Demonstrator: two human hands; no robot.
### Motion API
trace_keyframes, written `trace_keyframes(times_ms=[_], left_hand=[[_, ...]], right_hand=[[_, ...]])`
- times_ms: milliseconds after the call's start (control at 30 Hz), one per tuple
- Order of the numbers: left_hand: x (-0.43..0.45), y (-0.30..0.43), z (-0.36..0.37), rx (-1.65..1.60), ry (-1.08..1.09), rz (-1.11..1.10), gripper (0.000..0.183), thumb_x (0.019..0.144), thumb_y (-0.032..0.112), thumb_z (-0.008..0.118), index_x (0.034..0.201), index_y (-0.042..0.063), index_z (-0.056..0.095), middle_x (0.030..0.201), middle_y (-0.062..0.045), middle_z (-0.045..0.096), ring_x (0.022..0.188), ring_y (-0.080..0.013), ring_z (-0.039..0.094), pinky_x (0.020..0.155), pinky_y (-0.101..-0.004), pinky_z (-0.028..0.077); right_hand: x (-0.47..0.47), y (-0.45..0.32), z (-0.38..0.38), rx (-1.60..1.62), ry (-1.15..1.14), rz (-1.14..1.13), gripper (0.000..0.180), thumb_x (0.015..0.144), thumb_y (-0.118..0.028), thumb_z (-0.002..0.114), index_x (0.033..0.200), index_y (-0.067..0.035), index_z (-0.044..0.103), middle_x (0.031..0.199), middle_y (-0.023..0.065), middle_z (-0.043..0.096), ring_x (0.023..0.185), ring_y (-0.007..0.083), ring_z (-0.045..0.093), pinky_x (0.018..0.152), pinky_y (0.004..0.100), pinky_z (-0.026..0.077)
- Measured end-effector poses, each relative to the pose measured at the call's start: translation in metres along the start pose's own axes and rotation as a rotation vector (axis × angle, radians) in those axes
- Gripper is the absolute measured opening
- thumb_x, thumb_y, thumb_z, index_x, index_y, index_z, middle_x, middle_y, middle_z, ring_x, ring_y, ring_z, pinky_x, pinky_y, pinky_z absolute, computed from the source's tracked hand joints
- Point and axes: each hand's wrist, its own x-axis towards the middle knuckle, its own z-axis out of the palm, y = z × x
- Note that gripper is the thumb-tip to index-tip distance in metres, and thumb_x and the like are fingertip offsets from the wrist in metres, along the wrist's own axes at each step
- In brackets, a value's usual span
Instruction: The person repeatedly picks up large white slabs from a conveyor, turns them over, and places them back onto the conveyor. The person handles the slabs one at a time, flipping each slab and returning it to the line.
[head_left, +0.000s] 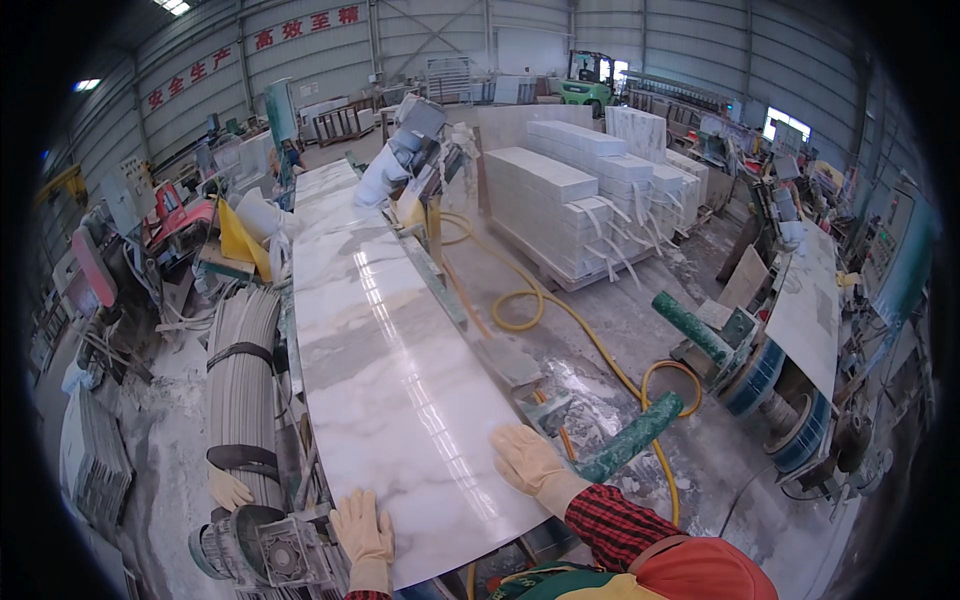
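Observation:
A long polished slab of white, grey-veined stone (405, 375) lies on a machine bed and runs away in front of me. My left hand (365, 534), in a cream rubber glove, rests at the slab's near left edge with its fingers pointing forward. On the near right edge of the slab lies my right hand (531, 465), gloved alike, palm down and fingers apart. Neither hand is gripping anything. Farther along the slab's right edge stands a motor unit (412, 131) of the machine, partly wrapped in white plastic.
An electric gear motor (274, 551) sits beside my left hand. Strapped stone strips (244, 375) stand left, with a loose glove (229, 489) near them. Green rollers (634, 435) jut out at right, near a yellow hose (592, 337) on the floor. Stacked stone blocks (551, 217) stand beyond.

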Motion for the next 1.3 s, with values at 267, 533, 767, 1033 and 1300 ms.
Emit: trace_keyframes(times_ms=[267, 533, 767, 1033, 1300], left_hand=[[-0.005, 0.000, -0.001, -0.038, 0.022, 0.014, 0.052, 0.104, 0.031, 0.056, 0.153, 0.013, 0.056, 0.163, -0.019, 0.051, 0.153, -0.0449, 0.041, 0.130, -0.0618, 0.020], [-0.009, -0.005, 0.006, -0.015, 0.045, 0.028, 0.051, 0.104, 0.029, 0.056, 0.152, 0.013, 0.057, 0.162, -0.018, 0.053, 0.152, -0.0433, 0.042, 0.129, -0.0618, 0.022], [-0.014, -0.010, 0.018, 0.024, 0.122, 0.049, 0.047, 0.101, 0.029, 0.058, 0.146, 0.014, 0.059, 0.158, -0.016, 0.056, 0.147, -0.0438, 0.045, 0.125, -0.0647, 0.027], [-0.019, -0.002, 0.011, -0.025, 0.106, 0.022, 0.048, 0.102, 0.028, 0.058, 0.148, 0.013, 0.060, 0.157, -0.017, 0.057, 0.150, -0.0425, 0.044, 0.127, -0.0642, 0.024], [-0.024, -0.004, 0.012, -0.003, 0.103, 0.034, 0.047, 0.103, 0.029, 0.058, 0.147, 0.013, 0.060, 0.158, -0.015, 0.057, 0.149, -0.0435, 0.045, 0.127, -0.0623, 0.026]], right_hand=[[-0.006, 0.004, 0.006, -0.002, 0.031, 0.004, 0.040, 0.093, -0.017, 0.065, 0.131, -0.007, 0.065, 0.133, 0.0196, 0.066, 0.128, 0.0408, 0.060, 0.115, 0.0507, 0.046], [-0.011, 0.002, 0.002, -0.001, 0.072, -0.026, 0.038, 0.092, -0.016, 0.064, 0.129, -0.008, 0.065, 0.131, 0.0183, 0.067, 0.125, 0.0405, 0.062, 0.112, 0.0500, 0.048], [-0.029, -0.009, -0.008, 0.021, 0.011, 0.049, 0.043, 0.096, -0.018, 0.065, 0.136, -0.002, 0.062, 0.135, 0.0234, 0.065, 0.125, 0.0444, 0.060, 0.112, 0.0535, 0.046], [-0.047, -0.024, -0.026, 0.038, 0.078, 0.010, 0.033, 0.092, -0.015, 0.064, 0.124, -0.007, 0.061, 0.123, 0.0198, 0.064, 0.112, 0.0430, 0.060, 0.098, 0.0528, 0.049], [-0.064, -0.038, -0.040, 0.028, 0.076, 0.005, 0.032, 0.092, -0.015, 0.064, 0.123, -0.006, 0.060, 0.120, 0.0198, 0.063, 0.110, 0.0424, 0.059, 0.098, 0.0516, 0.047]])
